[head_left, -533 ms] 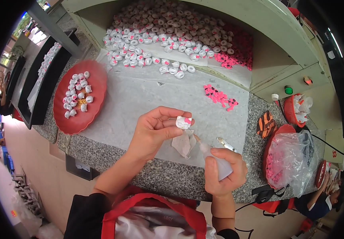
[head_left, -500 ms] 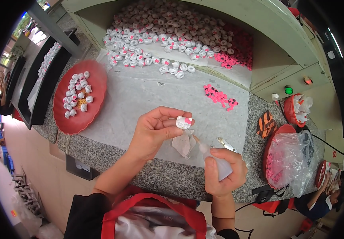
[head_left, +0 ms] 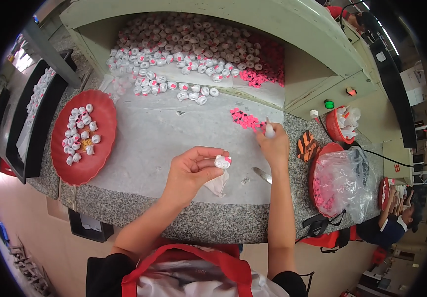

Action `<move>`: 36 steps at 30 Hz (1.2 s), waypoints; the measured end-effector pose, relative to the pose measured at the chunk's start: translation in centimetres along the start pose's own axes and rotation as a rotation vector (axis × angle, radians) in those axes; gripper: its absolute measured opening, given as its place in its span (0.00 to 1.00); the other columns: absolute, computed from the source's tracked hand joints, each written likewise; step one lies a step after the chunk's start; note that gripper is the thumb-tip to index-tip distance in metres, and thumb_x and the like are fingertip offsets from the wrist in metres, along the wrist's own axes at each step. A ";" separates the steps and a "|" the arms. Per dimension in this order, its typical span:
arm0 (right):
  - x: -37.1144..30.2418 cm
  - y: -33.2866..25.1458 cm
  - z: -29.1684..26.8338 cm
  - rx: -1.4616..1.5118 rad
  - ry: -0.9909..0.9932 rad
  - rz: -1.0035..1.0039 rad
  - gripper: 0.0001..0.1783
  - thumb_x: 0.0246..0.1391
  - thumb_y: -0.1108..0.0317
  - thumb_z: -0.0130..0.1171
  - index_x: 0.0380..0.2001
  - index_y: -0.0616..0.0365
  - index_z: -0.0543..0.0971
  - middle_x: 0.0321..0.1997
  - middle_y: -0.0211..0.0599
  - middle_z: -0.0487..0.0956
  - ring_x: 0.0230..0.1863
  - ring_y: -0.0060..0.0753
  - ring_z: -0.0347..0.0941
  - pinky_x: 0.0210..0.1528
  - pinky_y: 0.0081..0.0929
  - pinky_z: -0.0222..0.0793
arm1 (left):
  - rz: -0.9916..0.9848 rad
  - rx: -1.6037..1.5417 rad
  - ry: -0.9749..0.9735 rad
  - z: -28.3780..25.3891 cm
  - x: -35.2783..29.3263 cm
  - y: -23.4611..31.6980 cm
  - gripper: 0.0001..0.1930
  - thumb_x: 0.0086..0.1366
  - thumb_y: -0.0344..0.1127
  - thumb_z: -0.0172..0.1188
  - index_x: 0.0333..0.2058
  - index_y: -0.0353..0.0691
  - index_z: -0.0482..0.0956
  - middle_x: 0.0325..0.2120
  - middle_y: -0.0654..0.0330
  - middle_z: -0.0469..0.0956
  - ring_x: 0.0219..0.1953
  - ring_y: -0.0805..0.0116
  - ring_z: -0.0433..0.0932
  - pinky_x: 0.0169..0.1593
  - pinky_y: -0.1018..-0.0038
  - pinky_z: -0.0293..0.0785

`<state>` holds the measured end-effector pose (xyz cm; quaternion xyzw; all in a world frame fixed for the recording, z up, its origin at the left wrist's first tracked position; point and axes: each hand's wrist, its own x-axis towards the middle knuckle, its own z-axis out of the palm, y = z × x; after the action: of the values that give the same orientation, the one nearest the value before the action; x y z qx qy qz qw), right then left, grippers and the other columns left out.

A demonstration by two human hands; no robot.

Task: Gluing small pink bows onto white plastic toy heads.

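Note:
Between the thumb and fingers of my left hand (head_left: 189, 172) is a small white figure (head_left: 220, 162) with a pink bow-like piece on it, held above the paper sheet. My right hand (head_left: 275, 147) has reached out to a cluster of small pink pieces (head_left: 243, 118), its fingertips at the cluster's right end. That same hand is closed round a whitish squeeze bottle (head_left: 270, 131), its thin nozzle pointing up and away. Whether the fingertips also pinch a pink piece is too small to make out. A crumpled white cloth (head_left: 217, 185) lies just below the held figure.
A metal blade (head_left: 261, 174) lies beside my right forearm. At the left stands a red scalloped plate (head_left: 103, 157) of white figures. Many more fill the pale green cabinet (head_left: 302, 86) behind. Rightward are an orange-black striped piece (head_left: 307, 145), a plastic bag (head_left: 348, 173) and a red basket (head_left: 333, 126).
My right hand has moved away from the white figure, forward to the pink pieces, taking the bottle along. My left hand keeps hold of the figure. The whole view has shifted somewhat.

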<state>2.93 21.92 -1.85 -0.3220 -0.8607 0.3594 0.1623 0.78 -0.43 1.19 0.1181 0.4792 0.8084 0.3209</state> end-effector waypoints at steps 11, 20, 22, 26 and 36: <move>-4.2 -1.3 -1.1 0.335 -0.204 0.176 0.09 0.42 0.72 0.58 0.29 0.65 0.76 0.22 0.30 0.74 0.19 0.17 0.68 0.22 0.16 0.65 | -0.015 0.051 0.083 -0.4 0.7 -1.5 0.17 0.50 0.16 0.53 0.41 0.31 0.69 0.38 0.53 0.74 0.40 0.68 0.74 0.44 0.76 0.71; -9.0 -6.8 -2.8 0.879 -0.378 0.112 0.07 0.40 0.83 0.57 0.27 0.68 0.75 0.23 0.36 0.74 0.19 0.22 0.69 0.21 0.16 0.66 | 0.119 0.084 0.065 0.8 0.0 -1.4 0.17 0.53 0.15 0.51 0.43 0.29 0.68 0.43 0.51 0.70 0.44 0.66 0.72 0.48 0.75 0.70; -9.1 -6.4 -2.0 0.843 -0.393 -0.048 0.06 0.39 0.83 0.58 0.25 0.68 0.74 0.24 0.37 0.74 0.19 0.22 0.69 0.21 0.16 0.66 | 0.245 0.082 0.032 0.8 -0.1 -1.4 0.17 0.52 0.13 0.50 0.43 0.29 0.68 0.43 0.52 0.67 0.45 0.65 0.71 0.48 0.74 0.70; -9.1 -6.5 -2.1 0.810 -0.336 0.062 0.07 0.38 0.83 0.59 0.24 0.67 0.73 0.24 0.37 0.74 0.20 0.22 0.68 0.21 0.16 0.65 | 0.335 0.147 -0.041 0.3 -0.2 -1.6 0.17 0.51 0.12 0.50 0.42 0.28 0.68 0.43 0.52 0.65 0.46 0.64 0.69 0.48 0.73 0.70; -9.3 -6.3 -2.4 0.709 -0.255 -0.065 0.11 0.36 0.83 0.61 0.27 0.64 0.75 0.24 0.29 0.73 0.25 0.15 0.66 0.28 0.12 0.61 | 0.110 -0.064 -0.114 0.0 0.3 -1.1 0.13 0.53 0.21 0.54 0.40 0.31 0.71 0.41 0.53 0.69 0.46 0.63 0.70 0.48 0.69 0.68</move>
<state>8.28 13.54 3.95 -0.1709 -0.7060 0.6668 0.1664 1.02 0.17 0.22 0.1799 0.4269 0.8315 0.3065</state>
